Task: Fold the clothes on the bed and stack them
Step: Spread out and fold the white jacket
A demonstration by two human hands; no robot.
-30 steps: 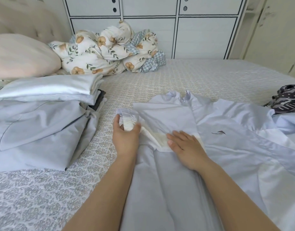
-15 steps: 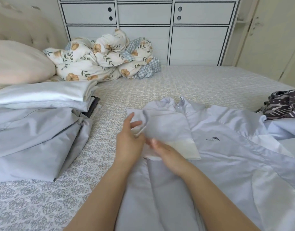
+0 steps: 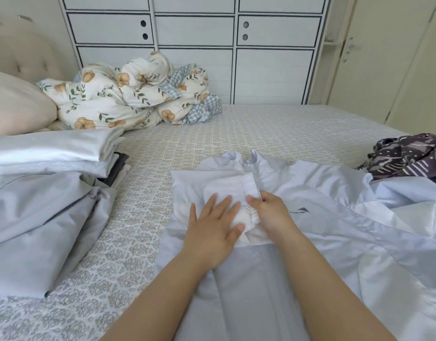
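The left hand [image 3: 213, 230] lay flat, fingers straight, pressing the folded sleeve [image 3: 226, 193] onto the pale blue jacket [image 3: 335, 232], while the right hand [image 3: 268, 212] beside it pinched the cuff.

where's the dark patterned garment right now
In the head view the dark patterned garment lies crumpled at the far right edge of the bed, just beyond the light blue jacket spread out there.
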